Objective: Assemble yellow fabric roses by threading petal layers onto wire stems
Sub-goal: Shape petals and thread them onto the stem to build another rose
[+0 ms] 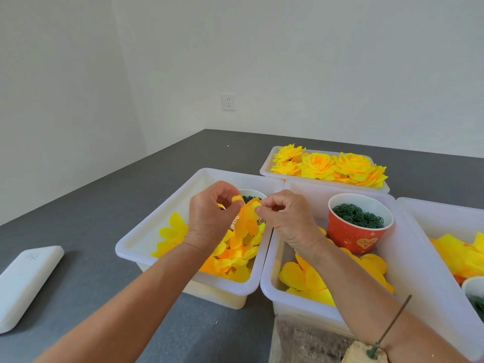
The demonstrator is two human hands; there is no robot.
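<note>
Both hands hold a yellow-orange fabric petal layer (pixel 247 218) above the left white bin (pixel 146 231). My left hand (pixel 212 213) pinches its upper left edge. My right hand (pixel 285 216) pinches its right edge between thumb and forefinger. Loose yellow petal layers (pixel 233 255) lie in that bin beneath the hands. A thin wire stem (pixel 390 327) stands in a block at the bottom right, by my right forearm. Finished yellow roses (pixel 330 166) fill the far tray (pixel 267 169).
A red paper cup (pixel 358 237) of green rings stands in the middle bin (pixel 269 284) with more petals (pixel 309 281). Another bin (pixel 419 210) with petals is at the right edge. A white flat case (pixel 26 281) lies on the grey table (pixel 91 200) at left.
</note>
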